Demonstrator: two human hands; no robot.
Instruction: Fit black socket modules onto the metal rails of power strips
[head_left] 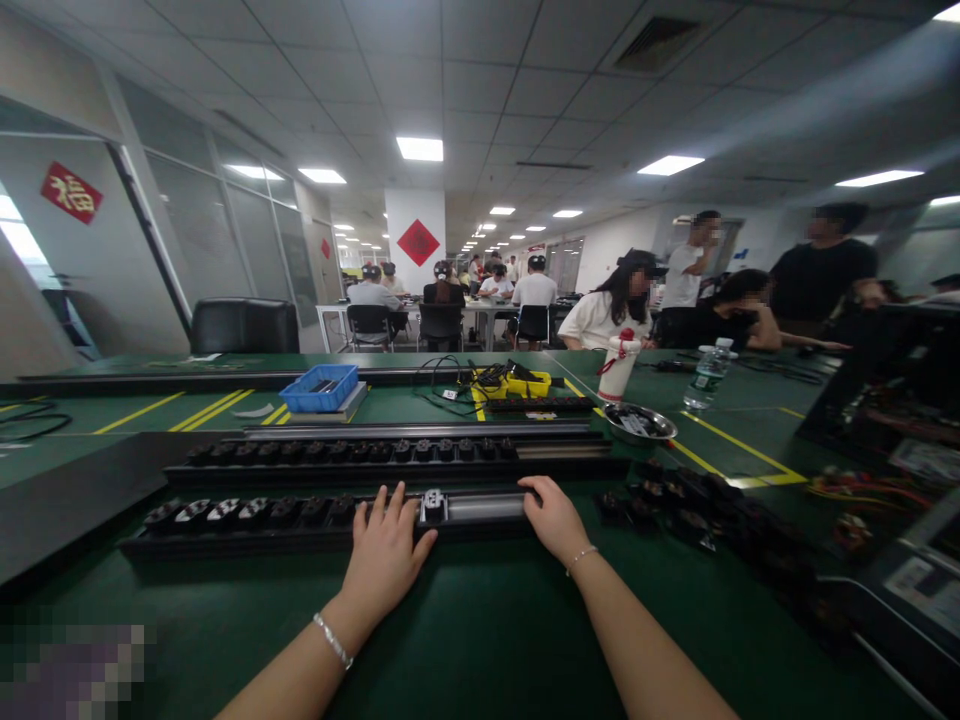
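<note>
Under a panelled ceiling (480, 110), a green table (480, 620) with yellow lines fills the foreground. Across it lies a long black rail (262, 541), dark round sockets along its left part, a few with shiny faces, and a grey channel towards its right end. A second rail (375, 467) runs just behind; green surface shows in front. The left hand (386, 555) spreads its fingers over the front rail; the right hand (556, 518) curls its fingers at the right end, their grip unclear. A metal bowl (639, 424) sits beyond. Smallest, a pale square piece (433, 506) sits on the front rail, just beside the left fingers.
</note>
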